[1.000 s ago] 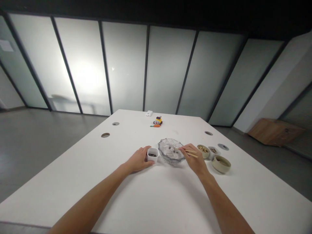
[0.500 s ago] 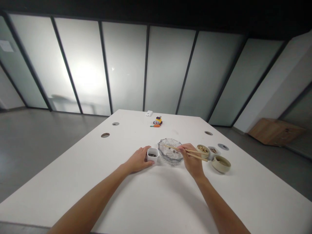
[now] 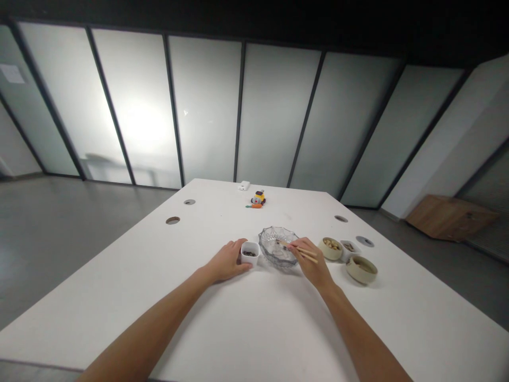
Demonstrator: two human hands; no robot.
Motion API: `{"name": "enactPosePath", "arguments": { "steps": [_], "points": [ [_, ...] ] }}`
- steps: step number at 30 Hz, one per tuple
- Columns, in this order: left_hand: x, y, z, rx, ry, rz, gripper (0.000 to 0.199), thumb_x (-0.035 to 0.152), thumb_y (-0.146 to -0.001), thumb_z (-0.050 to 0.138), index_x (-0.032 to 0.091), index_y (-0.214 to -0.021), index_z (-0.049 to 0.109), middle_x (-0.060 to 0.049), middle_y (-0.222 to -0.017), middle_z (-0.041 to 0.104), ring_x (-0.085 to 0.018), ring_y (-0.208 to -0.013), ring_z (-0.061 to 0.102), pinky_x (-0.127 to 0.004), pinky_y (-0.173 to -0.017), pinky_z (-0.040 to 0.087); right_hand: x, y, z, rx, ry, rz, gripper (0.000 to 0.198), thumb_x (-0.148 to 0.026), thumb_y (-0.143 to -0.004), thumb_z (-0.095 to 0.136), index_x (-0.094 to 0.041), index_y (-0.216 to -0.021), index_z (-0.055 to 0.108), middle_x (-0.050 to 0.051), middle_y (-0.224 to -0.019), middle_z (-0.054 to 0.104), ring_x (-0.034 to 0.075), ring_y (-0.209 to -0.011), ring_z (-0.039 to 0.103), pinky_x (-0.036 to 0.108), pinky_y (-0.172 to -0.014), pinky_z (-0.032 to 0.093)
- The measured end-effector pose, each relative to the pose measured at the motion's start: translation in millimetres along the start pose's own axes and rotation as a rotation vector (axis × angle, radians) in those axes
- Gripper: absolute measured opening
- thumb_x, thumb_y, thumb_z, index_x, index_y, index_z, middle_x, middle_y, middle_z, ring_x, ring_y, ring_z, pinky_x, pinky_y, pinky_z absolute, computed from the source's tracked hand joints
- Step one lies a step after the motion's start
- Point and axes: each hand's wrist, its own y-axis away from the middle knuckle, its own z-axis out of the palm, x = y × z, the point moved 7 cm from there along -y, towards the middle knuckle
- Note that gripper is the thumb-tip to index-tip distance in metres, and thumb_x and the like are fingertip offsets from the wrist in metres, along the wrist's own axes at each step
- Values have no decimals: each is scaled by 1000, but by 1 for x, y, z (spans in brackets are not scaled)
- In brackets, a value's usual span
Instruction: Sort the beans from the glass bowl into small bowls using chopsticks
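Note:
My left hand is wrapped round a small white square cup that stands on the table with dark bits inside. Just right of the cup is a clear glass bowl with a scalloped rim and a few small dark pieces in it. A pair of wooden chopsticks is gripped in my right hand at the bowl's right edge. Their tips point down into the bowl. Whether the tips pinch anything is too small to tell.
To the right stand a beige bowl of pale nut-like pieces, a white square dish and another beige bowl. Farther back lie a yellow toy vehicle, an orange toy carrot and a white box. The table has round holes.
My right hand has turned the chopsticks, so their tips now reach lower into the glass bowl and their back ends stick out less to the right. My left hand stays on the cup.

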Motion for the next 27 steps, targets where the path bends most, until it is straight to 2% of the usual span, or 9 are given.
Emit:
{"name": "enactPosePath", "arguments": {
  "steps": [6, 17, 27],
  "points": [
    [1, 0, 0, -10, 9, 6, 77, 46, -90, 80, 23, -158, 55, -17, -141, 73, -40, -129, 69, -52, -111, 55, -1, -1, 1, -13, -13, -27, 56, -73, -107, 64, -24, -88, 82, 9, -88, 76, 26, -80, 73, 41, -79, 64],
    [1, 1, -1, -2, 11, 7, 75, 48, -90, 80, 24, -157, 56, -16, -136, 75, -40, -128, 70, -50, -108, 56, 0, 0, 1, -13, -12, -9, 58, -77, -105, 63, -25, -87, 83, 9, -87, 77, 26, -79, 73, 40, -78, 64],
    [3, 0, -1, -6, 8, 11, 72, 47, -90, 80, 23, -155, 57, -16, -136, 74, -40, -129, 69, -51, -109, 55, 3, 0, -6, 52, 6, -36, 52, -70, -107, 66, -25, -90, 83, 10, -90, 79, 27, -83, 75, 41, -77, 64]
  ]
}}
